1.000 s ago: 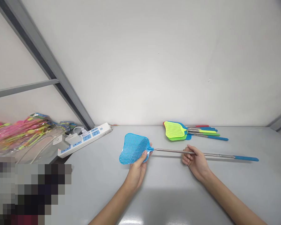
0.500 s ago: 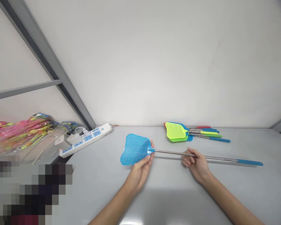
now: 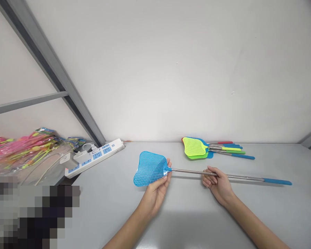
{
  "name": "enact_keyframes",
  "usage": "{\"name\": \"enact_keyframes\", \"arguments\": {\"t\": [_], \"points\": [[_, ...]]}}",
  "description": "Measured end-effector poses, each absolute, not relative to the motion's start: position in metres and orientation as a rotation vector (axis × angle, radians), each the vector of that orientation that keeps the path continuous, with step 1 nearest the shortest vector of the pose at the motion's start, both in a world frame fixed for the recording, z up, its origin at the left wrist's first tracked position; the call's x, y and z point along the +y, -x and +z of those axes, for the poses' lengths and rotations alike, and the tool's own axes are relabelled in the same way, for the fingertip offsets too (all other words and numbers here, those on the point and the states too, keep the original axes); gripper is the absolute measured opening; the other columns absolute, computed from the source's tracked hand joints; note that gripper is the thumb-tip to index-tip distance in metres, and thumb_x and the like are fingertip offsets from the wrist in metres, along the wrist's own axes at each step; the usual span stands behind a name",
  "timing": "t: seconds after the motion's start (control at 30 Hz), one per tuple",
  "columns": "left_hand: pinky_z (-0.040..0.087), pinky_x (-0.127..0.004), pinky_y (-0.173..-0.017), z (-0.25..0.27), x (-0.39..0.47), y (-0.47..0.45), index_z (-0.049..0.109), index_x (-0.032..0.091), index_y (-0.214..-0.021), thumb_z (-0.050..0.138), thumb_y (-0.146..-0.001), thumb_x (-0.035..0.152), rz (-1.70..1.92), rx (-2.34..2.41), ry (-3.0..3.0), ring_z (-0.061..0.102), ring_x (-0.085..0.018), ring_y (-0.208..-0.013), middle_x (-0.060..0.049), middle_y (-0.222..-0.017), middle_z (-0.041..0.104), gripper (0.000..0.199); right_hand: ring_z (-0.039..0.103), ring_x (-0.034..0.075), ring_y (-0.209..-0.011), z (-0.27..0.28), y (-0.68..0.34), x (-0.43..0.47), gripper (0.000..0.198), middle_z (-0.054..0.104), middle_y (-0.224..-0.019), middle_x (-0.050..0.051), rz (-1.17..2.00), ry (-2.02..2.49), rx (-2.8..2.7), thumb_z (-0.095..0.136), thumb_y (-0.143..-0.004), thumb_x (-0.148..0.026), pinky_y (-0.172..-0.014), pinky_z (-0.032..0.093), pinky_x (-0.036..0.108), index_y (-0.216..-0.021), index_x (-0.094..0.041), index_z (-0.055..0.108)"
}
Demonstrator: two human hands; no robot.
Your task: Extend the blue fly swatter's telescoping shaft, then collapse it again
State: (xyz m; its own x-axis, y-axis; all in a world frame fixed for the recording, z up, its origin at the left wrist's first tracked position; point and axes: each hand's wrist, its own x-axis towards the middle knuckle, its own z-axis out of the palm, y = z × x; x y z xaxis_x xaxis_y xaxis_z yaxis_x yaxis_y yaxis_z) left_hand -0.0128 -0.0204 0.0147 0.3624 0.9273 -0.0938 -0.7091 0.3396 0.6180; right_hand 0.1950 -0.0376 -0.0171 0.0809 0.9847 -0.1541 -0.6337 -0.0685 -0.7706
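Observation:
A blue fly swatter (image 3: 150, 168) with a perforated head, a long metal rod and a blue grip lies across both hands, just above the grey table. My left hand (image 3: 157, 193) pinches it at the neck, where the head joins the rod; some of the fingers are behind it. Around the middle of the rod my right hand (image 3: 218, 185) is closed, palm up, with fingers curled. The blue grip sticks out to the right, beyond the right hand. Behind, against the wall, lies a stack of fly swatters (image 3: 195, 148) in yellow, green, blue and red.
At the left back of the table (image 3: 109, 218) stands a white power strip (image 3: 95, 157) with plugs and cables in it. Past it lie colourful items in clear plastic bags (image 3: 23, 148). A grey metal frame post (image 3: 54, 65) rises along the left. The lower left corner is pixelated.
The whole view has shifted slightly, so things sit a little lower. Both hands keep the same hold on the blue fly swatter.

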Motion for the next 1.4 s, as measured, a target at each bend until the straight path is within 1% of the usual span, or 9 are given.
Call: {"name": "enact_keyframes", "arguments": {"t": [0.2,0.33,0.6,0.8,1.0,1.2,1.3,1.4], "points": [[0.024,-0.03,-0.101,0.014,-0.022,0.012,0.042,0.024,-0.117,0.045,-0.071,0.001,1.095,0.466,-0.487,0.033,-0.016,-0.117,-0.002,-0.123,0.044,0.051,0.028,0.012,-0.044,-0.016,-0.197,-0.037,0.045,0.023,-0.042,-0.003,1.485,0.846,-0.549,0.048,-0.074,-0.027,-0.045,0.024,0.029,-0.035,-0.019,0.028],[0.025,-0.029,-0.101,0.009,-0.025,0.01,0.047,0.021,-0.112,0.045,-0.071,0.001,1.068,0.444,-0.477,0.032,-0.016,-0.117,-0.003,-0.122,0.045,0.046,0.028,0.012,-0.044,-0.016,-0.197,-0.036,0.045,0.023,-0.043,-0.002,1.487,0.835,-0.54,0.048,-0.074,-0.026,-0.045,0.025,0.029,-0.035,-0.019,0.028],[0.026,-0.031,-0.101,0.009,-0.026,0.007,0.051,0.019,-0.108,0.048,-0.072,0.007,1.069,0.497,-0.487,0.035,-0.018,-0.115,-0.003,-0.12,0.047,0.038,0.028,0.012,-0.044,-0.014,-0.195,-0.037,0.045,0.023,-0.043,-0.003,1.464,0.88,-0.585,0.049,-0.074,-0.031,-0.045,0.026,0.029,-0.036,-0.019,0.027],[0.027,-0.031,-0.1,0.005,-0.024,0.006,0.052,0.019,-0.106,0.046,-0.077,0.016,1.044,0.498,-0.47,0.039,-0.017,-0.113,-0.005,-0.115,0.052,0.03,0.029,0.012,-0.044,-0.014,-0.194,-0.037,0.044,0.024,-0.042,-0.003,1.48,0.866,-0.588,0.047,-0.075,-0.029,-0.046,0.025,0.029,-0.036,-0.019,0.028],[0.03,-0.033,-0.097,0.005,-0.026,0.005,0.055,0.019,-0.102,0.048,-0.077,0.022,1.062,0.593,-0.548,0.043,-0.019,-0.11,-0.005,-0.115,0.052,0.025,0.029,0.012,-0.043,-0.01,-0.192,-0.038,0.044,0.024,-0.042,-0.003,1.516,0.845,-0.593,0.045,-0.076,-0.029,-0.046,0.024,0.029,-0.036,-0.019,0.031],[0.035,-0.034,-0.093,0.004,-0.025,0.005,0.056,0.019,-0.098,0.048,-0.077,0.028,1.114,0.677,-0.572,0.048,-0.02,-0.104,-0.005,-0.11,0.055,0.024,0.03,0.011,-0.043,-0.008,-0.19,-0.04,0.043,0.026,-0.043,-0.003,1.548,0.86,-0.608,0.044,-0.078,-0.029,-0.046,0.025,0.028,-0.037,-0.019,0.033],[0.036,-0.034,-0.092,0.001,-0.025,0.005,0.056,0.019,-0.097,0.05,-0.076,0.028,1.137,0.7,-0.592,0.05,-0.02,-0.102,-0.006,-0.108,0.056,0.024,0.029,0.011,-0.043,-0.01,-0.187,-0.041,0.043,0.026,-0.043,-0.003,1.613,0.837,-0.59,0.043,-0.078,-0.029,-0.045,0.024,0.027,-0.038,-0.018,0.035],[0.037,-0.034,-0.091,-0.002,-0.025,0.005,0.057,0.017,-0.095,0.051,-0.075,0.027,1.174,0.717,-0.621,0.051,-0.02,-0.1,-0.006,-0.104,0.058,0.023,0.03,0.011,-0.044,-0.012,-0.182,-0.043,0.043,0.027,-0.043,-0.003,1.752,0.827,-0.576,0.04,-0.079,-0.033,-0.043,0.024,0.025,-0.04,-0.017,0.036]]}}
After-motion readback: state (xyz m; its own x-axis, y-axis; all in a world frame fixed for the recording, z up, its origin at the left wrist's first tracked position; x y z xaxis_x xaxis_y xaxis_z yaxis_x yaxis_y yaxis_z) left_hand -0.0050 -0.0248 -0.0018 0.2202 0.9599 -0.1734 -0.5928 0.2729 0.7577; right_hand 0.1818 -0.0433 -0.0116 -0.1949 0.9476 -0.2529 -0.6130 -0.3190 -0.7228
